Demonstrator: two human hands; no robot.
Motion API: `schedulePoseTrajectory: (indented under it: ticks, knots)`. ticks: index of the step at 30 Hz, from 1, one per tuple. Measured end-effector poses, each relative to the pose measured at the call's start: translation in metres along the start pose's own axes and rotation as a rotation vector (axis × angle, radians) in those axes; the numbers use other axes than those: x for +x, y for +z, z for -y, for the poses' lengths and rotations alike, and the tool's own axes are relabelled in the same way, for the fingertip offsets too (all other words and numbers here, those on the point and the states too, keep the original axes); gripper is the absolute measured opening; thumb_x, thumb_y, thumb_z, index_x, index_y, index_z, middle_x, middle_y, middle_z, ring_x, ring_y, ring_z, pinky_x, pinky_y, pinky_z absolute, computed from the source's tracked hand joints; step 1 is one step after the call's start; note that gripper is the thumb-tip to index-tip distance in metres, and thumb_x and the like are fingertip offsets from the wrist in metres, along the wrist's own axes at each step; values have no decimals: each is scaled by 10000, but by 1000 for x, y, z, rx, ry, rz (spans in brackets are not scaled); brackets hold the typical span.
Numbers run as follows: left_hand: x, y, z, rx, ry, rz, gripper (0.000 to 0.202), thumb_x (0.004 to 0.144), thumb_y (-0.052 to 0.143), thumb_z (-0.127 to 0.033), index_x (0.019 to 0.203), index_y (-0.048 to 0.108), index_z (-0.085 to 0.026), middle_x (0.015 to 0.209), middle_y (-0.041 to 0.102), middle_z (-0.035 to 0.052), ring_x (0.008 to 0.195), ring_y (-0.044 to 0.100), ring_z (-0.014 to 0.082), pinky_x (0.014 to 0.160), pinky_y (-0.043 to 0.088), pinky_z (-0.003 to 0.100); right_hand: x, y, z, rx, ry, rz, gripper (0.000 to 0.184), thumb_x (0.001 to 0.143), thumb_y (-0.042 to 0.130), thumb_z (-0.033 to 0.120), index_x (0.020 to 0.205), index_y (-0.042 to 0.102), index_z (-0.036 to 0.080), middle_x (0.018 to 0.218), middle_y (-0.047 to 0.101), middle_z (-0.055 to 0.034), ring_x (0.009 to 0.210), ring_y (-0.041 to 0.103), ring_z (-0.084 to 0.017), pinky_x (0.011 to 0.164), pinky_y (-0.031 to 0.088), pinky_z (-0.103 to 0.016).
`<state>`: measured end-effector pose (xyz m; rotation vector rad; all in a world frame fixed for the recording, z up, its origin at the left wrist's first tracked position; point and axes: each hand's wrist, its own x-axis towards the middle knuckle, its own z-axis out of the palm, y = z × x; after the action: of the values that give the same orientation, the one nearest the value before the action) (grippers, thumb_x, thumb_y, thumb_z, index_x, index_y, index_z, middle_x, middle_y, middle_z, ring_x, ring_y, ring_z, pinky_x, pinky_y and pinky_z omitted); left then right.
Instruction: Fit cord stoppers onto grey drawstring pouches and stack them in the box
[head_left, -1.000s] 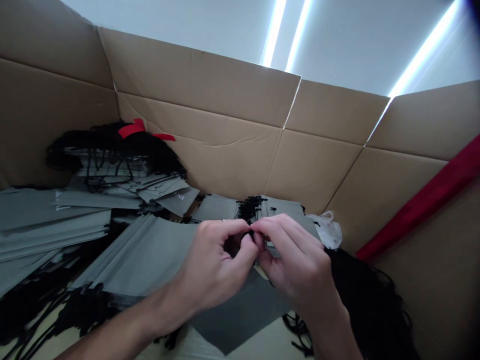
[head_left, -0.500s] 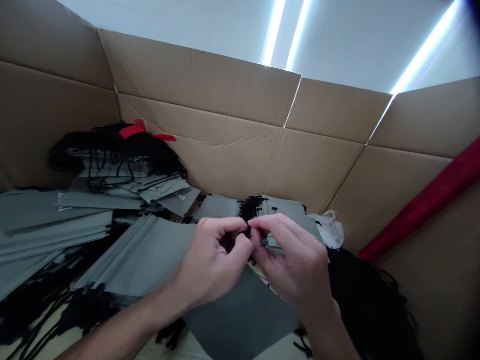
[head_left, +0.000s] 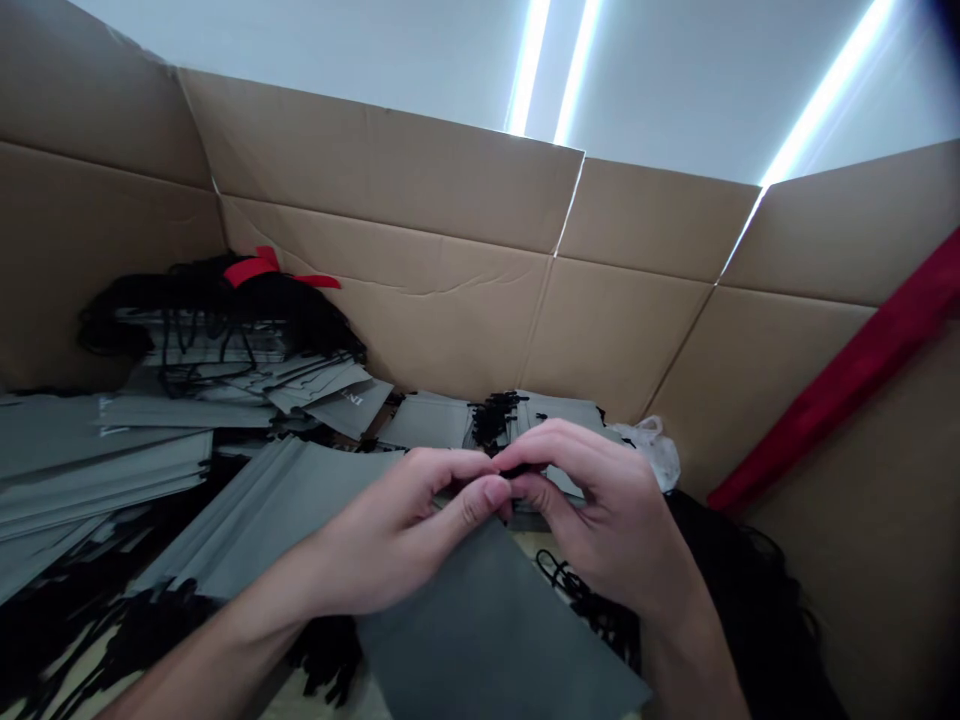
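A grey drawstring pouch [head_left: 487,625] hangs below my hands, its top corner pinched between the thumb and fingers of my left hand [head_left: 409,535]. My right hand [head_left: 604,515] is closed at the same corner, with thumb and forefinger pressed on a bit of black cord [head_left: 527,470]. The fingertips of both hands meet there, and they hide most of the cord. Beneath my left forearm lies a fanned stack of grey pouches [head_left: 262,510] with black cord ends. Looped black cords [head_left: 592,605] show below my right hand.
Cardboard walls [head_left: 390,240] rise around the work area. More pouches [head_left: 112,480] are piled at left, below a black cord bundle [head_left: 300,300] with a red strip [head_left: 251,270]. At right are a clear plastic bag [head_left: 660,450], a black heap [head_left: 750,600] and a red band [head_left: 832,380].
The held pouch has swung with its lower corner to the right, uncovering looped cords. My left thumb has straightened over the corner, and the right hand has turned slightly. The view has shifted a little.
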<state>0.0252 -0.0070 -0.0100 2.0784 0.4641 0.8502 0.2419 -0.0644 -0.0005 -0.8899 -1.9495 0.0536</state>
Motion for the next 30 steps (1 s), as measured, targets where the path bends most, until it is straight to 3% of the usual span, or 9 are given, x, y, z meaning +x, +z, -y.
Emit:
schedulePoseTrajectory:
  ticks: [3, 5, 11, 15, 18, 21, 24, 28, 30]
  knots:
    - [-1, 1, 2, 72, -37, 21, 362, 1113, 549, -462, 1042, 769, -183, 845, 647, 3, 756, 523, 144, 658, 412, 248, -1, -2, 0, -39, 66, -2, 164, 1067, 643, 93, 1064, 750, 218, 960, 772, 1, 854, 739, -130, 770, 584, -240]
    - [0, 3, 5, 90, -54, 1, 389, 1125, 523, -473, 1004, 739, -174, 837, 650, 6, 745, 523, 142, 646, 403, 254, -1, -4, 1, -6, 122, 22, 147, 1074, 636, 113, 1070, 733, 223, 949, 769, 9, 819, 738, -125, 743, 582, -239]
    - [5, 12, 13, 106, 38, -211, 163, 1052, 632, -322, 1019, 707, -181, 832, 705, 0, 710, 584, 129, 611, 412, 249, -4, -4, 5, 51, 196, -3, 31, 1041, 773, 233, 1042, 751, 254, 970, 792, 25, 872, 754, -136, 782, 598, -240]
    - [6, 16, 14, 155, 86, -277, 49, 924, 688, -220, 899, 694, -179, 739, 657, -23, 639, 566, 111, 588, 422, 237, -3, -1, 13, 35, 217, 0, 75, 981, 778, 177, 989, 754, 248, 916, 787, 41, 821, 739, -123, 731, 581, -220]
    - [8, 19, 15, 23, 31, -328, 60, 860, 691, -194, 846, 633, -187, 772, 672, -15, 680, 622, 127, 617, 474, 235, -1, 4, 19, 15, 214, 10, 118, 924, 738, 111, 921, 743, 230, 816, 739, 58, 713, 682, -97, 665, 548, -200]
    - [10, 21, 15, -156, -20, -277, 131, 917, 678, -250, 870, 565, -202, 804, 648, -13, 722, 609, 135, 641, 480, 242, 0, 6, 22, 28, 211, -5, 143, 902, 705, 82, 909, 733, 223, 793, 725, 59, 677, 666, -87, 643, 540, -188]
    - [11, 21, 14, -186, -11, -247, 203, 989, 656, -301, 874, 515, -213, 769, 547, -46, 691, 483, 109, 614, 399, 225, -2, 5, 24, 70, 209, 3, 146, 915, 718, 88, 948, 741, 229, 838, 761, 49, 717, 705, -98, 670, 569, -183]
    - [8, 19, 12, -32, 24, -142, 113, 1030, 573, -246, 926, 558, -205, 787, 598, -36, 713, 540, 122, 657, 412, 247, -4, 2, 26, 55, 200, 7, 154, 882, 747, 76, 894, 745, 230, 758, 719, 61, 653, 654, -91, 635, 552, -180]
    - [7, 20, 15, 164, 108, -96, 184, 1035, 468, -162, 907, 595, -199, 767, 624, -28, 689, 562, 124, 654, 396, 263, -5, 0, 27, 72, 233, 19, 158, 862, 749, 71, 847, 736, 228, 715, 689, 68, 621, 626, -85, 601, 533, -175]
